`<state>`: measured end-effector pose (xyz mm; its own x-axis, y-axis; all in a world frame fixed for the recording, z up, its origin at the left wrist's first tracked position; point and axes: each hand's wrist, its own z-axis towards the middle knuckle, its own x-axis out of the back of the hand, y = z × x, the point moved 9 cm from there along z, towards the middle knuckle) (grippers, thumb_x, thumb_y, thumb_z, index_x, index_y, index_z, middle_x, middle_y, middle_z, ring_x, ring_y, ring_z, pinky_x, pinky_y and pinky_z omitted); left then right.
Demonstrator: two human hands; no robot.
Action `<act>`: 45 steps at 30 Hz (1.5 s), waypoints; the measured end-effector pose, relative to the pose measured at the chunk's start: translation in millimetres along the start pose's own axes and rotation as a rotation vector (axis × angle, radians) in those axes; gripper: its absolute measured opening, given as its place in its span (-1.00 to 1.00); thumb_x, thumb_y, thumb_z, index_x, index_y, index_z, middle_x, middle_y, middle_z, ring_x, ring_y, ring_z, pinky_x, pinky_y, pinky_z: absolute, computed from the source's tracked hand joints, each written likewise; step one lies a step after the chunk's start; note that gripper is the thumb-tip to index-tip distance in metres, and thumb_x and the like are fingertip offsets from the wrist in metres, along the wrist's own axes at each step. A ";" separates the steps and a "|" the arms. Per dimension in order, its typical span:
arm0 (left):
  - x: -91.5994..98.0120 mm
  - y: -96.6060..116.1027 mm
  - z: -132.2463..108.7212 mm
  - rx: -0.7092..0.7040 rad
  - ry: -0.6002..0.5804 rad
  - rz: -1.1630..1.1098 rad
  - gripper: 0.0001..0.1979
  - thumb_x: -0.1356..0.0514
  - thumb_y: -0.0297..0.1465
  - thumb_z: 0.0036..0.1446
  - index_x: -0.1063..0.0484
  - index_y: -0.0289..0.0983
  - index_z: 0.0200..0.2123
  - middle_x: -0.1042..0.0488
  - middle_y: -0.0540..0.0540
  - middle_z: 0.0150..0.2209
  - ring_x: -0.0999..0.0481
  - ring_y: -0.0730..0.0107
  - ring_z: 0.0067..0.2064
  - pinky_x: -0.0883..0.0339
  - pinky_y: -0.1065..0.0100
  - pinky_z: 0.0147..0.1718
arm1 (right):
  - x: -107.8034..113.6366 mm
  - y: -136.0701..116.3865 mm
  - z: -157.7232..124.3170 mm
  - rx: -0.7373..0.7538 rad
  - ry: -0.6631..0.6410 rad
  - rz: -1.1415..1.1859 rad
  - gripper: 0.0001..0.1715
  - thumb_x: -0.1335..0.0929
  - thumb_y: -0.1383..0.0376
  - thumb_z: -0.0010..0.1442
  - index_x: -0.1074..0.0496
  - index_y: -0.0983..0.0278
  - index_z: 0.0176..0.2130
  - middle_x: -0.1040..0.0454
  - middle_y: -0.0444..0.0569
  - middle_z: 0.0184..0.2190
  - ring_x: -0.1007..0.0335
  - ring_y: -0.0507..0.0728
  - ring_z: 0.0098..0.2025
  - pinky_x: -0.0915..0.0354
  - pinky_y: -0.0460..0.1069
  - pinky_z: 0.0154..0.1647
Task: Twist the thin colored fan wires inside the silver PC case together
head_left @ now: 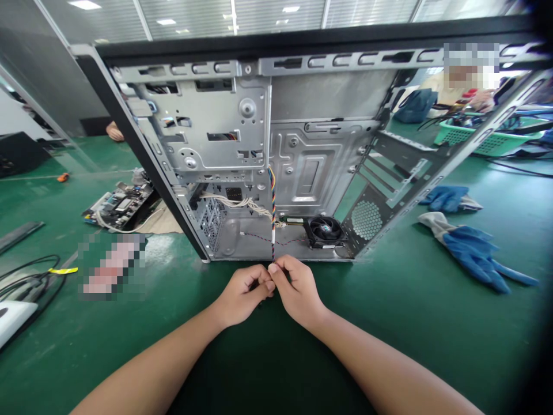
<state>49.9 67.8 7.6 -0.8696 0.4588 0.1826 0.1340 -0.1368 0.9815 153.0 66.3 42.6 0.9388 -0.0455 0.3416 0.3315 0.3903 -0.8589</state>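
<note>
An open computer case (pixel 224 127) stands on the green tabletop with its inside facing me. A multicoloured twisted cable (pixel 273 202) hangs down from the drive bay to the case's front edge. Just in front of that edge, my right hand (pixel 300 288) pinches the cable's lower part. Close against it, my left hand (pixel 246 294) has thumb and fingers closed at the cable's end, which the fingers hide. On the case floor lie a black cooling fan (pixel 325 230), a green memory module (pixel 294 220) and a thin dark wire. A bundle of white wires (pixel 237 202) runs inside.
At left are a circuit board (pixel 125 202), black cables (pixel 43 276) and a white device (pixel 15 323). Blue gloves (pixel 470 248) lie at right. Behind them stands a green basket (pixel 488 141) of cables, with another person beyond. A hand (pixel 114 131) shows behind the case at left.
</note>
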 end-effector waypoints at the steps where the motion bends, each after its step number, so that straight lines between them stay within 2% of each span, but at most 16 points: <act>1: -0.7 -0.3 -0.2 0.004 -0.008 -0.007 -0.71 -0.14 -0.25 0.20 -0.30 -0.32 -0.49 -0.35 0.00 -0.52 -0.30 0.50 -0.49 -0.17 0.45 -0.48 | -0.5 0.4 -0.1 -0.006 -0.005 0.005 -0.68 -0.24 0.30 0.26 -0.19 0.23 -0.54 -0.24 -0.19 -0.61 -0.16 0.00 -0.54 -0.12 -0.09 -0.51; 8: -3.2 -1.2 -0.6 0.005 -0.036 -0.036 -0.70 -0.13 -0.23 0.21 -0.31 -0.33 -0.47 -0.37 -0.03 -0.49 -0.32 0.48 -0.45 -0.20 0.43 -0.43 | -8.2 6.1 -2.3 -0.075 -0.072 0.108 -0.68 -0.20 0.28 0.29 -0.16 0.22 -0.51 -0.25 -0.18 -0.59 -0.19 0.00 -0.55 -0.15 -0.10 -0.54; 12: -3.1 -4.1 -0.5 0.024 -0.032 -0.062 -0.68 -0.15 -0.20 0.19 -0.31 -0.32 -0.48 -0.37 -0.03 -0.50 -0.32 0.48 -0.45 -0.20 0.43 -0.43 | -5.4 4.1 -2.3 -0.056 -0.047 0.078 -0.68 -0.20 0.29 0.28 -0.16 0.23 -0.52 -0.23 -0.18 -0.58 -0.18 0.00 -0.54 -0.14 -0.10 -0.53; 22: 1.9 -4.8 0.7 0.012 0.046 -0.079 -0.68 -0.24 -0.22 0.10 -0.25 -0.30 -0.49 -0.27 0.06 -0.54 -0.21 0.53 -0.50 -0.10 0.45 -0.49 | -0.2 0.0 -0.7 -0.014 -0.009 -0.003 -0.68 -0.25 0.29 0.24 -0.17 0.23 -0.54 -0.21 -0.19 -0.61 -0.13 -0.01 -0.55 -0.10 -0.09 -0.53; 27: 8.5 -0.8 0.1 -0.010 0.108 0.000 -0.69 -0.24 -0.24 0.11 -0.32 -0.33 -0.52 -0.27 0.05 -0.56 -0.19 0.54 -0.51 -0.07 0.45 -0.50 | -2.0 -1.3 -2.1 0.002 -0.021 -0.013 -0.67 -0.23 0.29 0.27 -0.15 0.23 -0.53 -0.18 -0.20 -0.60 -0.11 -0.01 -0.54 -0.07 -0.09 -0.52; 45: 3.4 0.0 0.7 -0.001 0.034 -0.046 -0.71 -0.19 -0.30 0.16 -0.32 -0.34 -0.53 -0.32 0.03 -0.54 -0.26 0.53 -0.47 -0.15 0.47 -0.45 | -6.4 -3.4 -2.2 0.045 -0.065 0.002 -0.70 -0.21 0.33 0.30 -0.18 0.24 -0.49 -0.25 -0.17 -0.56 -0.17 0.00 -0.50 -0.10 -0.09 -0.47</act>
<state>47.3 70.0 8.2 -0.8904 0.4346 0.1354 0.0931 -0.1174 0.9887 146.0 63.2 42.5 0.9308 0.0150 0.3653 0.3236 0.4311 -0.8423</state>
